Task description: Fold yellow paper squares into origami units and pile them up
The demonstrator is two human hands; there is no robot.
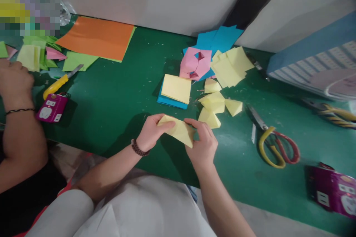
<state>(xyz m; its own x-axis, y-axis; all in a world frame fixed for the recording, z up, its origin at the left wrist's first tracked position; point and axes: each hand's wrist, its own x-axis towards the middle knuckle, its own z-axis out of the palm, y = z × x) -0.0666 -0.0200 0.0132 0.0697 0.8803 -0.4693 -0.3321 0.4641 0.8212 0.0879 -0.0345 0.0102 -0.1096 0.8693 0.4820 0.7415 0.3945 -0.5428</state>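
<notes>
Head view: one yellow sheet (pixel 180 132) is pinched at opposite ends by left hand (pixel 151 133) and right hand (pixel 204 144), over the green table (pixel 111 96) near its front edge. Four folded yellow pieces (pixel 218 102), one scissors (pixel 269 132) counted rightward; open tabletop seen leftward.

Paper (pixel 179 130) in 2 hands (pixel 204 144), scissors (pixel 267 132) right

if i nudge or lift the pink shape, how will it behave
The pink shape is probably very light, as it looks like folded paper with openings in it. Its angular sides suggest it would slide more readily than roll. It appears hollow, so a firm squeeze might crush it.
</notes>
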